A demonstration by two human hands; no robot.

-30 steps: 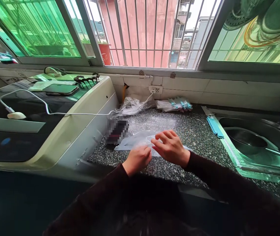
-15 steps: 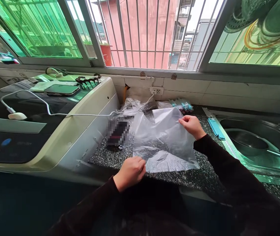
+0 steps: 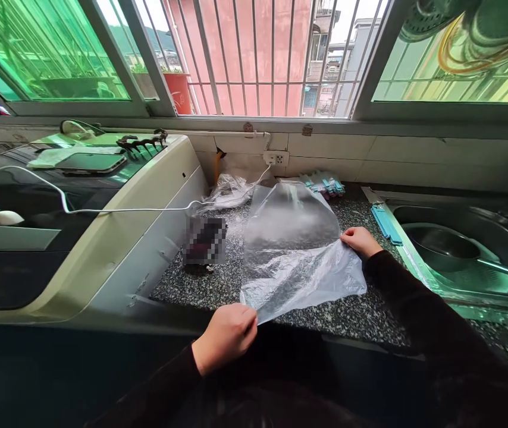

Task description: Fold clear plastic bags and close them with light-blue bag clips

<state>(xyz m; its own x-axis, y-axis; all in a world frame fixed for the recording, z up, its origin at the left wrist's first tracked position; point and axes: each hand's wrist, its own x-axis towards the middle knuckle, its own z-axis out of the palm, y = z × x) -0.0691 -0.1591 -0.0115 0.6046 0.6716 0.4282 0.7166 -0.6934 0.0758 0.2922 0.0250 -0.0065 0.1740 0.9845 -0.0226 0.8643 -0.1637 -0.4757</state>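
A clear plastic bag (image 3: 296, 238) is spread over the speckled counter (image 3: 200, 291), its near part wrinkled and its far part smoother. My left hand (image 3: 228, 334) is closed on the bag's near left corner at the counter's front edge. Pinched between the fingers of my right hand (image 3: 361, 242) is the bag's right edge, about halfway along. Left of the bag lies a dark object (image 3: 204, 241), blurred out so that I cannot tell its kind.
Behind the bag are crumpled clear plastic (image 3: 231, 189) and a pile of light-blue strips (image 3: 325, 183). More blue strips (image 3: 386, 224) lie by the sink (image 3: 408, 255), which holds a dark pan (image 3: 441, 246). A white cable (image 3: 147, 209) crosses from the machine (image 3: 147, 196) to a wall socket (image 3: 276, 158).
The bag has been drawn out flatter on the counter. My right hand has come down and right along its edge; my left hand has shifted slightly down and left, still gripping the corner.
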